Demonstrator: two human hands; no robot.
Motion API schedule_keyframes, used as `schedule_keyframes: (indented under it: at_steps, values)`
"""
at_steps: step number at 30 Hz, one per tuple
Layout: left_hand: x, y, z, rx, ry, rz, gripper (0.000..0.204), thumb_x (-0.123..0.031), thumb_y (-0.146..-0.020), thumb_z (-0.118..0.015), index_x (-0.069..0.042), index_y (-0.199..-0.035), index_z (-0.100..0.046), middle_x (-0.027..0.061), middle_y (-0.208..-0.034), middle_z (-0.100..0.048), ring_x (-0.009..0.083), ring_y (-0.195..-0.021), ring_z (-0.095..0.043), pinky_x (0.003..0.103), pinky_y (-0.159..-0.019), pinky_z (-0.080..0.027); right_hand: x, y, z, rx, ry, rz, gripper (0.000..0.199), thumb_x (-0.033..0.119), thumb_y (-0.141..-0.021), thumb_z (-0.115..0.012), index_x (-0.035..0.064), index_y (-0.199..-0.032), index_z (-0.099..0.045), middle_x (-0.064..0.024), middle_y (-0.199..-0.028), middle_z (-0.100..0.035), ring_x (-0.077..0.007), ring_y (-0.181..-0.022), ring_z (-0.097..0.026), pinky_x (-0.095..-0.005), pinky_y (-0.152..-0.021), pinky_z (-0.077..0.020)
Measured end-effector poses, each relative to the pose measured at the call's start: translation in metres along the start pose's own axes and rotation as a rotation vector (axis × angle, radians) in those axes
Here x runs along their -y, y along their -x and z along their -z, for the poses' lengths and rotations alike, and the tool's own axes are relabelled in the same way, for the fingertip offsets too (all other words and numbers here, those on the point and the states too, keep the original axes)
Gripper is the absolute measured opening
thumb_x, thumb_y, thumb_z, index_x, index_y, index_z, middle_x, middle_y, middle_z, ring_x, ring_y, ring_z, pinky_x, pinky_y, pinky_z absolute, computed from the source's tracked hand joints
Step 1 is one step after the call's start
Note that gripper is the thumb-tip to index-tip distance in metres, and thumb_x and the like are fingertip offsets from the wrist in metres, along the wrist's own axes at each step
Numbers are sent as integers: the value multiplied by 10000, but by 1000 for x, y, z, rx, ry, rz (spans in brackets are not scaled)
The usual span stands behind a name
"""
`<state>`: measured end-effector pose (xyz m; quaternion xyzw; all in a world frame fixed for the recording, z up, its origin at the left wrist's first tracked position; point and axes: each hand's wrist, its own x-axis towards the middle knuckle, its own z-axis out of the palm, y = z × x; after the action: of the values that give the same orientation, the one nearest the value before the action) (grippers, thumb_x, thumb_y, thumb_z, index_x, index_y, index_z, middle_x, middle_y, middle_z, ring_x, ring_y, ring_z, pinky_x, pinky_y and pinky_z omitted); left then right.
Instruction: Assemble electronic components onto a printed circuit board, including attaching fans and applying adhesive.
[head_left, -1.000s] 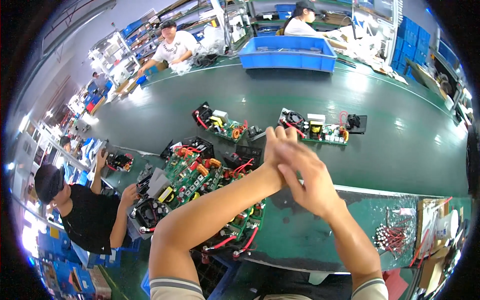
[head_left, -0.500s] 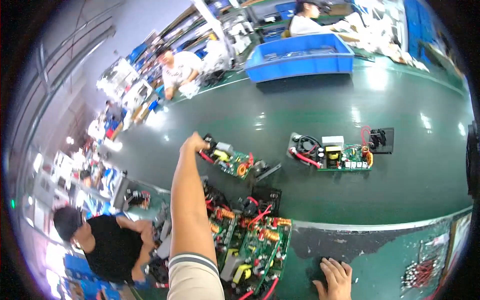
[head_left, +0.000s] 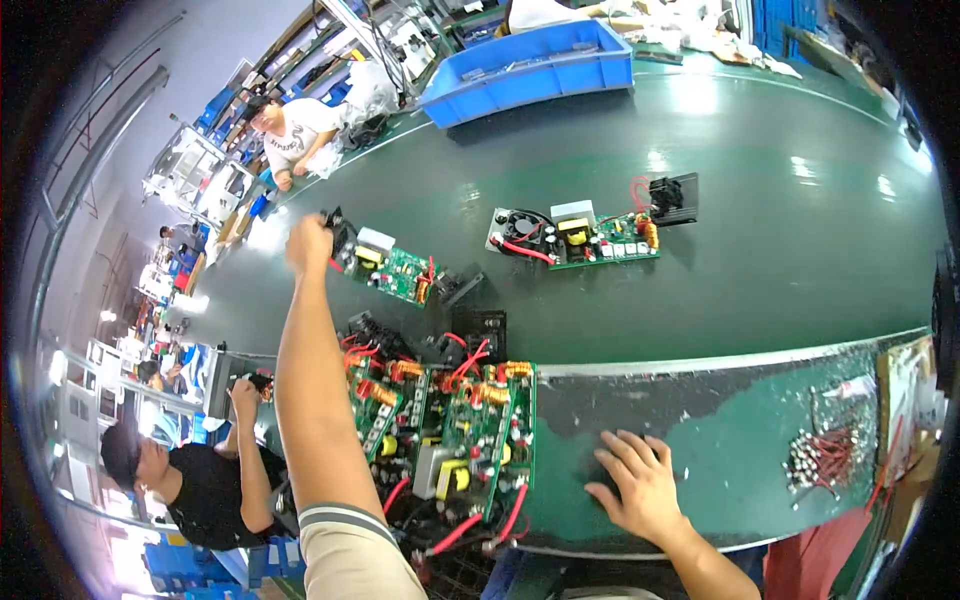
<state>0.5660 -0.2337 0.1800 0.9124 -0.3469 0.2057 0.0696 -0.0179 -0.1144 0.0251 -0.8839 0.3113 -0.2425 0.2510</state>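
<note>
At the far end of my outstretched left arm, my left hand (head_left: 309, 243) is closed at the dark left end of a green circuit board assembly (head_left: 404, 275). That assembly lies on the dark green work surface; my fingertips are partly hidden and slightly blurred. My right hand (head_left: 640, 484) rests palm down on the near bench, fingers spread, holding nothing. Between my arms, several upright circuit boards (head_left: 490, 430) with copper coils, yellow transformers and red wires crowd together. Farther right lies another board assembly (head_left: 605, 240) with a black fan at its left end.
A blue bin (head_left: 540, 85) stands at the back. Red-wired small parts (head_left: 826, 456) are heaped at the right of the near bench. A metal edge strip (head_left: 720, 361) divides bench from the long surface. One person (head_left: 215, 485) works at left, another (head_left: 295, 135) beyond.
The view has shifted, so the benches and boards sit higher and more to the left. My left hand stays at the assembly's left end. More of my right forearm shows now.
</note>
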Motion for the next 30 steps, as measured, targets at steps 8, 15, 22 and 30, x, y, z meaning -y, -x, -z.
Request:
schedule_keyframes:
  at_steps: [8,15,22,30]
  values:
    - [-102,97,202,-508,81,-590,213,-161,-860,-606,-156,-1020,-747,87,-1018,-723,319,-933,-681,423,-822,-527,6,49,45,-81,-313,-64,308,103,-876,-694,29,-1169,-632,-165,-1209,-657,-376,-1110,-615,-420,-929,-497]
    - [-140,182,351,-435,494,-722,263,-210,-872,-653,-112,-1100,-740,109,-961,-737,238,-837,-699,321,-749,-517,-3,102,137,-219,-389,-215,433,88,-852,-739,-19,-1246,-596,-153,-1151,-685,-245,-1055,-662,-358,-916,-519]
    - [-200,263,365,50,935,-888,230,-70,-863,-712,-20,-1086,-738,8,-863,-706,66,-755,-592,225,-699,-464,-9,91,209,-396,-572,-118,742,347,-866,-740,49,-1465,-418,-134,-1433,-512,-237,-1356,-457,-420,-1086,-388]
    - [-285,353,219,486,1284,-691,174,-73,-851,-736,-24,-1018,-746,-31,-794,-673,42,-678,-535,222,-638,-438,-29,120,132,-27,-1256,-331,804,230,-861,-774,-45,-1466,-322,-114,-1312,-574,-186,-1217,-534,-338,-1063,-413]
